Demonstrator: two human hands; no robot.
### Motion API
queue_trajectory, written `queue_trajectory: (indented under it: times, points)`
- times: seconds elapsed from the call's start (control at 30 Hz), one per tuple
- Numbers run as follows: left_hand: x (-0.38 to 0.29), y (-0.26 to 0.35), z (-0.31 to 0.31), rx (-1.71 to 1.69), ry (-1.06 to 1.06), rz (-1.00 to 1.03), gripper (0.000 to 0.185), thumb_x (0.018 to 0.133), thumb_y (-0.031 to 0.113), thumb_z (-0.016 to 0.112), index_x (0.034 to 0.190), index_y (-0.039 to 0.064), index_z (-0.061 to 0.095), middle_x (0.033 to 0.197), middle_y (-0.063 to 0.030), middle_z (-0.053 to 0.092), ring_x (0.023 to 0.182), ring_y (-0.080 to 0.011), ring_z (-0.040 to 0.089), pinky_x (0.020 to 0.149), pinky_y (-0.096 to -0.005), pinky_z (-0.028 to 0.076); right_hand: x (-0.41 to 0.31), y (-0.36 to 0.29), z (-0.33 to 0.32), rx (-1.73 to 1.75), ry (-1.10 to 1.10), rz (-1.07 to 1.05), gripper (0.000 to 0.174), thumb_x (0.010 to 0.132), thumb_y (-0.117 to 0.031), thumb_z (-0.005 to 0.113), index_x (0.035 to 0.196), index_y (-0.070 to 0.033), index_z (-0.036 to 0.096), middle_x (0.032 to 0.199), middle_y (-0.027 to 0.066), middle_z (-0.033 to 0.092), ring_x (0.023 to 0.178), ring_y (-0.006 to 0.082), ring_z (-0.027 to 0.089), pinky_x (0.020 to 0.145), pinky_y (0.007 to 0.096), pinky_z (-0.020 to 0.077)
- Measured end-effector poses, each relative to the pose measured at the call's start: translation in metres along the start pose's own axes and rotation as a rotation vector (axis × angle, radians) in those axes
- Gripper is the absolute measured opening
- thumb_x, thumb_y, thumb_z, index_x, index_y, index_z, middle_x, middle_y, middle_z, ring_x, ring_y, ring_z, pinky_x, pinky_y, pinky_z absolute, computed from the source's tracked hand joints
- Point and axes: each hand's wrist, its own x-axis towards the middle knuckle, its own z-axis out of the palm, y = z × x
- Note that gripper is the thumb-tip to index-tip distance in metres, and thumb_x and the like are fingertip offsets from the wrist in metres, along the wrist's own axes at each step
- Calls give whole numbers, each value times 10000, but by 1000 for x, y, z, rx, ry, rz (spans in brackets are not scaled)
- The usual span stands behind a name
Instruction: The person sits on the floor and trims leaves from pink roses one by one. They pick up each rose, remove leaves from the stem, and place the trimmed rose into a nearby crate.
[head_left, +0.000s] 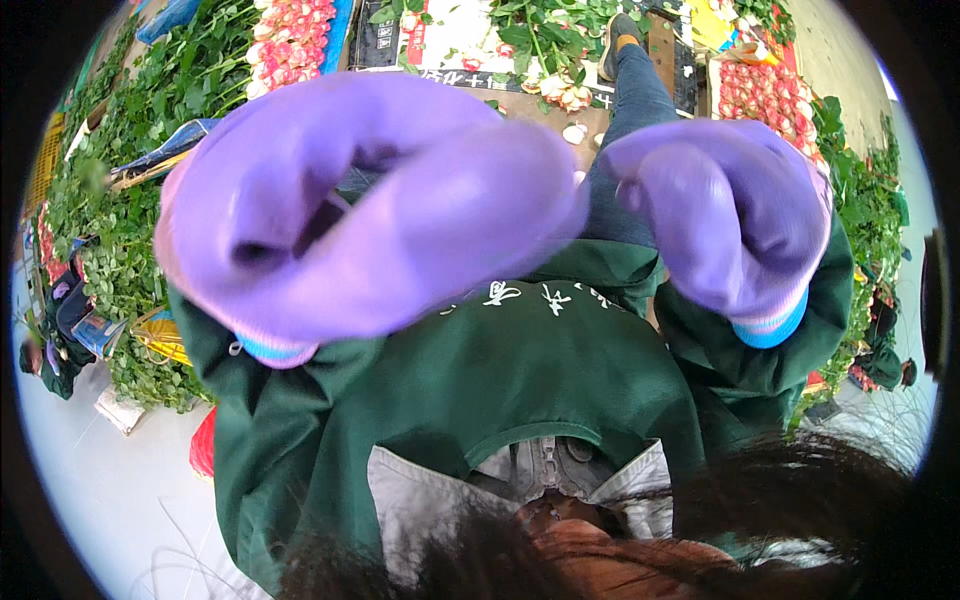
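Note:
Both hands wear purple rubber gloves with blue cuffs and are held up before my green-clad chest. My left hand, large and blurred, curves its fingers and thumb into a loop. A gap shows within the loop, and I see nothing held there. My right hand is bent inward, with the thumb lying near the curled fingers. Whether its fingertips pinch anything is hidden. Beyond the hands, several loose pink-and-white roses with leafy stems lie on a surface partly covered by white printed sheeting.
At left stand bundled pink roses with long leafy stems and a blue sheet. More rose heads are packed at right. My jeans-clad leg extends forward. Other people sit at both far sides.

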Motion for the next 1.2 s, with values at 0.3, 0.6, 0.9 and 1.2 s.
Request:
queue_trajectory:
  times: [0.3, 0.6, 0.9, 1.2]
  points:
    - [16, 56, -42, 14, -555, 121, 290, 923, 301, 652, 928, 12, 665, 782, -87, 676, 720, -193, 625, 622, -324, 472, -20, -30, -27, -68, -11, -32, 213, 931, -132, 575, 936, 47, 690, 829, 116, 696, 683, 178, 654, 641, 291, 511]
    - [7, 99, -57, 73, -535, 73, 255, 904, 339, 675, 822, 102, 631, 752, -22, 664, 724, -161, 587, 573, -336, 435, -47, -48, -38, -145, 51, -57, 218, 902, -155, 593, 912, 38, 696, 753, 101, 677, 641, 186, 641, 610, 300, 496]
    - [-22, 114, -93, -160, -563, 615, 187, 927, 261, 665, 871, 85, 693, 863, -55, 761, 744, -170, 716, 653, -247, 547, -84, -79, -44, -309, 306, -137, 226, 873, -177, 611, 887, 29, 702, 678, 86, 658, 599, 194, 627, 578, 309, 480]
    - [-104, 143, -53, 42, 375, 909, 415, 980, 310, 499, 744, 20, 680, 703, -102, 707, 594, -204, 660, 536, -297, 506, -110, -142, -58, -498, 967, -598, 234, 844, -200, 629, 863, 20, 708, 602, 71, 638, 558, 203, 613, 547, 318, 465]
